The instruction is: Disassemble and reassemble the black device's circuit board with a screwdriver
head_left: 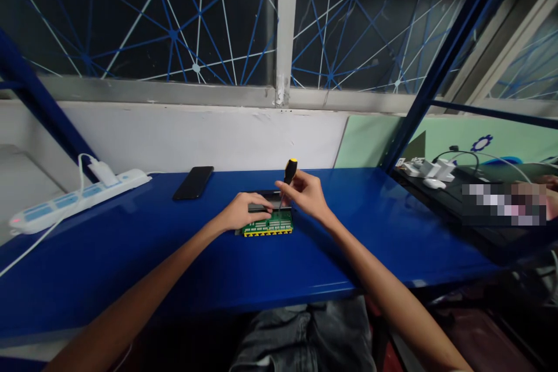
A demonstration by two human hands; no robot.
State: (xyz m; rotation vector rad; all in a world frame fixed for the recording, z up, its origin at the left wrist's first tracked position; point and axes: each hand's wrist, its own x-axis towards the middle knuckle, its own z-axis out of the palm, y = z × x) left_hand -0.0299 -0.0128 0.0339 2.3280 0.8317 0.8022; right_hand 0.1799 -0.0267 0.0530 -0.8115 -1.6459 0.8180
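Observation:
A green circuit board (pixel 279 223) with a row of yellow-edged ports along its near side lies on the blue table. Behind it is a dark casing (pixel 274 200), partly covered by my hands. My left hand (pixel 242 210) rests over the board's left end, its fingers stretched out and apart on top. Pinched in the fingers of my right hand (pixel 308 193) is a screwdriver (pixel 290 170) with a black and yellow handle. It stands nearly upright, its shaft pointing down at the board. Whether the tip sits in a screw is too small to tell.
A black phone (pixel 193 182) lies at the table's back left. Farther left, a white power strip (pixel 82 200) holds a plugged-in charger and trailing cables. At right, white adapters (pixel 437 170) and cables sit on a dark surface, near another person's hand. Blue frame posts rise on both sides.

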